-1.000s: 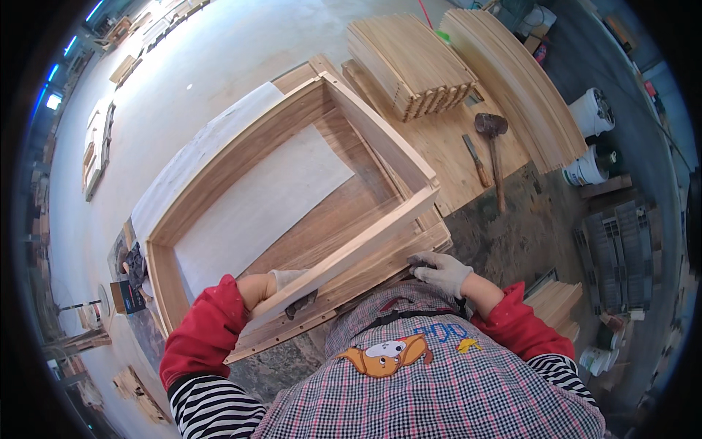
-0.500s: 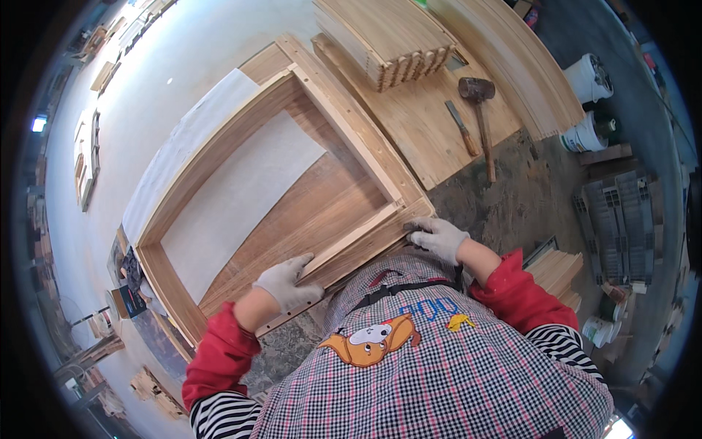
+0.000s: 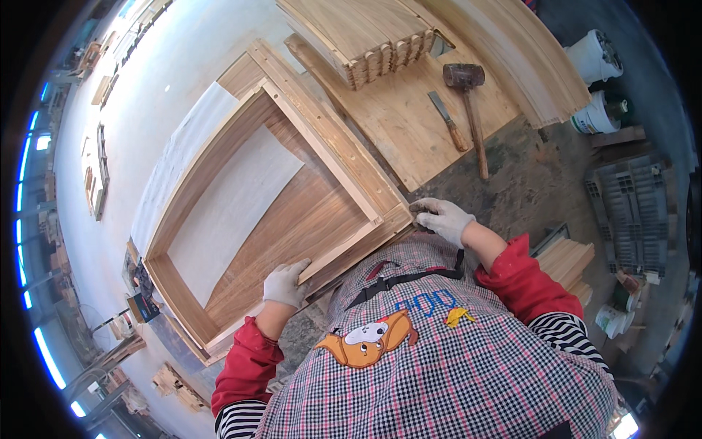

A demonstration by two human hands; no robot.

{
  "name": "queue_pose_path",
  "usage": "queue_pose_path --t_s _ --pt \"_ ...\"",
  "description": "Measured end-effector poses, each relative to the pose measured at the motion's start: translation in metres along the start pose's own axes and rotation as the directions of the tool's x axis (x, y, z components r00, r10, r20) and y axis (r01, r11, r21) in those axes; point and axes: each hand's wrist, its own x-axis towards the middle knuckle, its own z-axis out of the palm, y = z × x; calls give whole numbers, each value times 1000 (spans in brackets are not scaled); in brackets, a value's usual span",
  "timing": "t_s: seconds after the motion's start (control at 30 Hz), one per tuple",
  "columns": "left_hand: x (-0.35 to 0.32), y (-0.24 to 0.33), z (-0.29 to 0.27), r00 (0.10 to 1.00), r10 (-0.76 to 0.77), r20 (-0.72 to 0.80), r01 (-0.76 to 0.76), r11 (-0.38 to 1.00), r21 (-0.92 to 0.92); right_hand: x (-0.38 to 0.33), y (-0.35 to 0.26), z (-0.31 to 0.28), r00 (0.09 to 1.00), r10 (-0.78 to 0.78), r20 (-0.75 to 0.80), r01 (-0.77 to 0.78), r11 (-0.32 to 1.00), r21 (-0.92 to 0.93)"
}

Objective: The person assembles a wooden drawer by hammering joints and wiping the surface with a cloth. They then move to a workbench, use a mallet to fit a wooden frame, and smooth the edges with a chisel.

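Note:
A shallow wooden box [image 3: 349, 245], like a drawer or cabinet body, lies in front of me with its open side up. A white sheet [image 3: 227, 212] covers part of its brown wooden bottom. My left hand [image 3: 287, 284], in a pale work glove, grips the near side wall, fingers over its top edge. At the box's near right corner is my right hand [image 3: 444, 221], also gloved. Its fingers are curled together around something dark at the fingertips, too small to make out. My apron covers the space just below the near wall.
Right of the box, a plywood board [image 3: 428, 157] carries a dark-headed mallet [image 3: 465, 76], a wooden-handled chisel [image 3: 447, 121] and a stack of jointed wooden panels [image 3: 365, 44]. Long boards [image 3: 504, 51] lie beyond. White buckets [image 3: 596, 58] and grey plastic pallets [image 3: 632, 212] stand at the right.
My left hand has drawn its fingers in over the near wall's edge. My right hand has slid slightly off the corner. The whole view has shifted a little.

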Motion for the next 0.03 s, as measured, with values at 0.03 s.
queue_pose_path --t_s 0.03 --pt "2 4 -3 1000 -9 25 8 1000 15 5 7 -3 998 46 39 -50 995 85"
